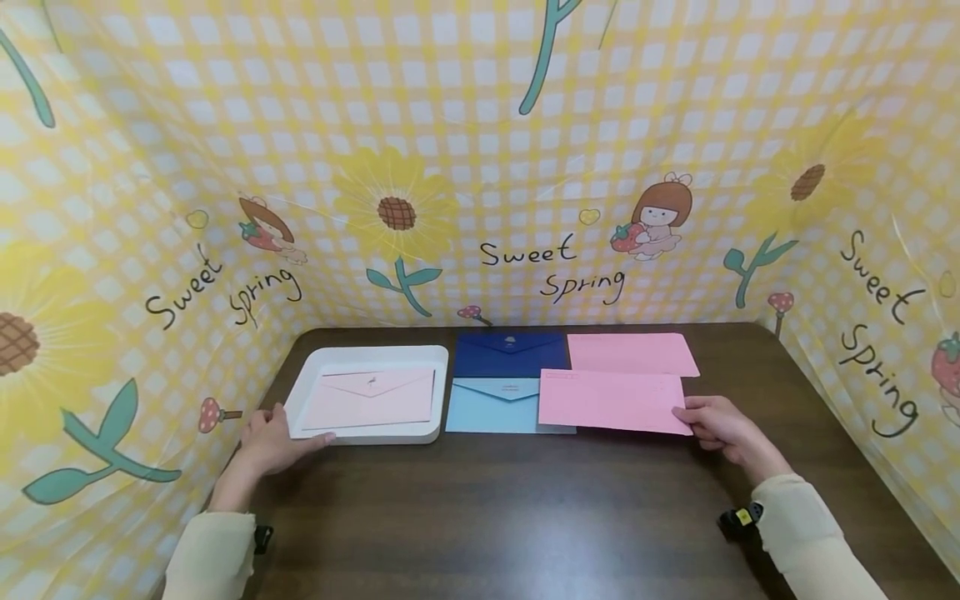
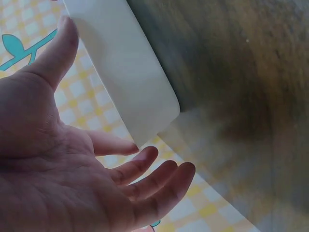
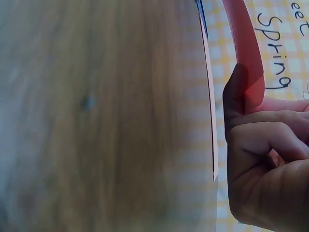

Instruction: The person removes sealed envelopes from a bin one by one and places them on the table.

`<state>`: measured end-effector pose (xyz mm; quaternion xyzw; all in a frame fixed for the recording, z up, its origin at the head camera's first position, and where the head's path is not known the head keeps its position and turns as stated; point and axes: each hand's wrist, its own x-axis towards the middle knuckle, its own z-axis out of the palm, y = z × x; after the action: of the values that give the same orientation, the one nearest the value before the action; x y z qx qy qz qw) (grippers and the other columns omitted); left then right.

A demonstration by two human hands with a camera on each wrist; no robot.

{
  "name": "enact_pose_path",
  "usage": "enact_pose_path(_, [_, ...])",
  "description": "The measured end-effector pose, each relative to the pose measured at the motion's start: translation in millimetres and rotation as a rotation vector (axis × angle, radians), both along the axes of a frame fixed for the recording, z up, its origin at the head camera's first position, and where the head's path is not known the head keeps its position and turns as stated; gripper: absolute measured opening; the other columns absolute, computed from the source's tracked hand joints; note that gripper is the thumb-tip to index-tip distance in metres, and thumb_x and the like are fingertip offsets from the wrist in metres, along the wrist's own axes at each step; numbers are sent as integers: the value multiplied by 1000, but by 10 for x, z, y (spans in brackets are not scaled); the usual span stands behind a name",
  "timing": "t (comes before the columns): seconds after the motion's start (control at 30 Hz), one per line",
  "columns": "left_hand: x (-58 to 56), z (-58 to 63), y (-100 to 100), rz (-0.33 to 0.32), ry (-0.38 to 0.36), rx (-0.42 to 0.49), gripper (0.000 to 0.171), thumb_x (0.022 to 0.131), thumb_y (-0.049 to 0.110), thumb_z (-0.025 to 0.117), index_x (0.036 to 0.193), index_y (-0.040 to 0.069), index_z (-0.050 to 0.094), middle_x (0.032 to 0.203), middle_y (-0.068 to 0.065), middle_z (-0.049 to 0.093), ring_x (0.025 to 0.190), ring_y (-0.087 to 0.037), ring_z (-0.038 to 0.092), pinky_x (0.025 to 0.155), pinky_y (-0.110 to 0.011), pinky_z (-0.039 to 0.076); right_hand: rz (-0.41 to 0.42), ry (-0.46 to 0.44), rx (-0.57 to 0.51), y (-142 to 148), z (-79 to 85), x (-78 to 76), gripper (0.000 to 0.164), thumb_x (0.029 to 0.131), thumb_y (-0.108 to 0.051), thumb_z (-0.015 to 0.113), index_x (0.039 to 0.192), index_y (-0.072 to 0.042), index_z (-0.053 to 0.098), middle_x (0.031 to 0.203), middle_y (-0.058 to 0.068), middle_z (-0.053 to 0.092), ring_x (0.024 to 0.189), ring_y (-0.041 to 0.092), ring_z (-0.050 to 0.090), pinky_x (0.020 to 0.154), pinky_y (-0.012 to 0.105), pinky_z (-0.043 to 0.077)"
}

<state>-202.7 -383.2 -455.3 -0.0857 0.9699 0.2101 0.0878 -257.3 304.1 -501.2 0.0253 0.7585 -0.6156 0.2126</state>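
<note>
My right hand (image 1: 723, 429) pinches the right end of a bright pink envelope (image 1: 611, 400) between thumb and fingers. In the right wrist view that pink envelope is seen nearly edge-on, raised off the table. Its left end overlaps a light blue envelope (image 1: 491, 408). My left hand (image 1: 277, 440) is at the near left corner of a white tray (image 1: 375, 437), thumb along the front side and fingers spread by the left side. A pale pink envelope (image 1: 375, 404) with a pointed flap lies in the tray, with a dark edge showing behind it.
A dark blue envelope (image 1: 510, 358) lies behind the light blue one. Another bright pink envelope (image 1: 633, 354) is at the back right. A yellow checked cloth (image 1: 480, 150) surrounds the brown table (image 1: 487, 517) at the back and sides.
</note>
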Motion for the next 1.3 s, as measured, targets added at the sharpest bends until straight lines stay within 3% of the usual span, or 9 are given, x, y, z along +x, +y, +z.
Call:
enact_pose_path(0.1, [-2,-17,-9,0,-7,12,123,92,57,74,150,-29,7,140,-55,14,130,-69,16,103,-78,25,0,-1,-2,57,-19,20,21,107,-14,61,86,-10,61,56,-7,38,46,7,35,46,21,32])
enact_pose_path(0.3, [-12,-60,-34,5,-1,18,115,94,54,73,148,-28,13,134,-53,19,125,-67,17,100,-76,27,-13,1,1,147,-35,27,15,106,-12,61,93,-7,66,56,-7,38,46,6,34,46,20,32])
enact_pose_path(0.67, [-15,-21,-20,-9,2,-6,114,93,49,75,145,-32,15,132,-55,24,123,-68,21,102,-75,26,-37,-18,79,254,-27,54,14,107,-14,61,101,-4,68,57,-6,41,47,8,37,48,21,34])
enact_pose_path(1.07, [-15,-110,-40,-14,-37,-6,120,94,53,73,148,-31,7,139,-59,20,126,-71,29,104,-76,33,-28,-32,95,407,-21,79,17,107,-12,59,92,-8,65,58,-5,42,47,9,38,48,22,35])
enact_pose_path(1.3, [-63,-65,-38,-27,-30,-3,120,96,53,72,148,-31,5,140,-60,19,128,-71,31,105,-75,34,-12,-8,73,484,13,57,24,107,-10,57,83,-13,59,57,-8,40,47,6,36,46,20,33])
